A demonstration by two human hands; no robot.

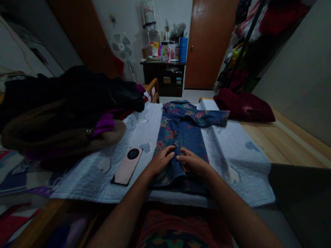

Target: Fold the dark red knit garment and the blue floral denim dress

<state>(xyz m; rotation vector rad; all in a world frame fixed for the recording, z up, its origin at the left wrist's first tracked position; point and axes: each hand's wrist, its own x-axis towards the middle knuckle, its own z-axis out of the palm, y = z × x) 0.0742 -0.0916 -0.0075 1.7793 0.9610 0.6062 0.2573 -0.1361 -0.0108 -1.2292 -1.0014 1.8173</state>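
A blue floral denim garment [192,136] lies on a pale quilted cloth [245,155], one sleeve stretched out to the right and another folded down along its front. My left hand [162,160] is on the left part of the garment, its thumb and fingers closed toward each other at the front edge. Just to the right, my right hand [190,161] has its thumb and fingertips closed at the same front area. The fabric between the fingertips is too small to make out clearly. Left of my left forearm lies a pink phone [128,167] with a round black camera ring.
Dark and brown clothes [64,100] are heaped at the left. A folded maroon garment [244,105] sits at the right on a wooden surface [263,137]. Farther back stand a white fan [122,46], a wooden chair [155,89] and a dark cabinet [152,75].
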